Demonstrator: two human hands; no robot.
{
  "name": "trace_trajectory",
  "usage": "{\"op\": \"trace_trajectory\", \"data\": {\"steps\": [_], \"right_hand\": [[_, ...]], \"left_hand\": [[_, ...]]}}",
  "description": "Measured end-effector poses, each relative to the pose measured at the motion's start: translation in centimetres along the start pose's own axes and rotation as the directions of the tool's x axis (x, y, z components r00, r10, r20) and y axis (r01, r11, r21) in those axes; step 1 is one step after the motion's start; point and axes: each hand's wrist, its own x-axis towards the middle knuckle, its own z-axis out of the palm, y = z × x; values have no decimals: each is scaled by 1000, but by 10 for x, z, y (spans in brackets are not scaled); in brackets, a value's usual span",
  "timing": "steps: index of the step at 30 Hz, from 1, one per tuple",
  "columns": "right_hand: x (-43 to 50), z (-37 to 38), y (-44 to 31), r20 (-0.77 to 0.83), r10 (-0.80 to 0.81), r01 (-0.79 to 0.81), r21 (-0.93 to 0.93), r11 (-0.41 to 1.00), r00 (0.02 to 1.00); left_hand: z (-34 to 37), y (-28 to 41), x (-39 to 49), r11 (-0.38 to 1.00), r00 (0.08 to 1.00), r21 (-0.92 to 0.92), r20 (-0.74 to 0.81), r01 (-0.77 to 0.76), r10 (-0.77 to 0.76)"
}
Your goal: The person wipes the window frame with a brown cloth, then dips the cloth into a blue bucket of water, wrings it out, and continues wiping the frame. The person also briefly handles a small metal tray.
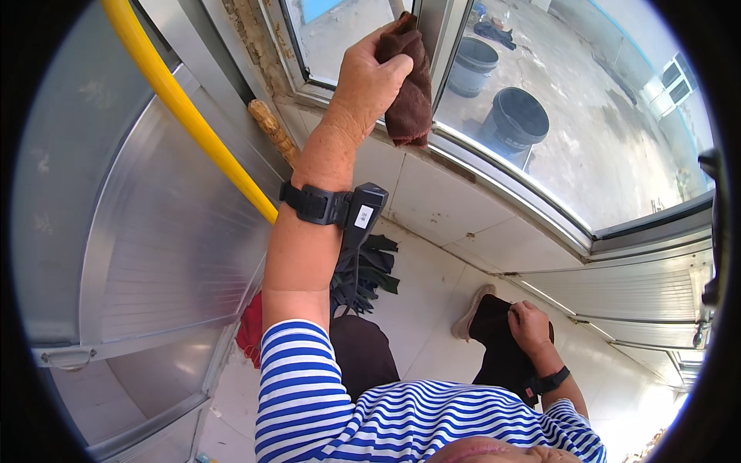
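Note:
My left hand (366,81) grips a folded brown cloth (410,87), with the thumb lying across it. The cloth rests against the metal window frame (444,35), beside the upright bar between two glass panes, and its lower end hangs over the bottom rail. What the fingers do behind the cloth is hidden. My right hand (529,327) lies on the knee of my dark trousers (498,341), fingers slightly bent and holding nothing. Black straps with devices sit on both forearms.
A mop's yellow handle (191,116) slants down behind my left arm; dark cloth strips (376,266) lie on the floor. A rough brown stick (272,128) leans by the wall. Metal-framed panels (168,231) stand left. Two buckets (515,124) show through the glass.

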Motion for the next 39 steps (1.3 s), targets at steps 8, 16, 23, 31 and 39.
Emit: {"op": "trace_trajectory", "data": {"steps": [8, 16, 23, 31, 39], "right_hand": [[-10, -3, 5, 7, 3, -3, 17, 1000, 1000], [-17, -6, 8, -23, 2, -1, 38, 999, 1000], [-26, -12, 23, -49, -4, 8, 75, 997, 999], [-29, -21, 32, -61, -12, 19, 119, 993, 998], [-36, -33, 45, -50, -3, 10, 148, 989, 999]], "left_hand": [[-9, -116, -107, 805, 963, 528, -127, 270, -240], [-15, -68, -161, 776, 832, -410, -70, 480, -551], [7, -70, -158, 859, 869, -326, -172, 395, -465], [56, -108, -133, 47, 957, 980, 177, -193, 230], [71, -107, -124, -38, 997, 996, 75, -75, 0]]}}
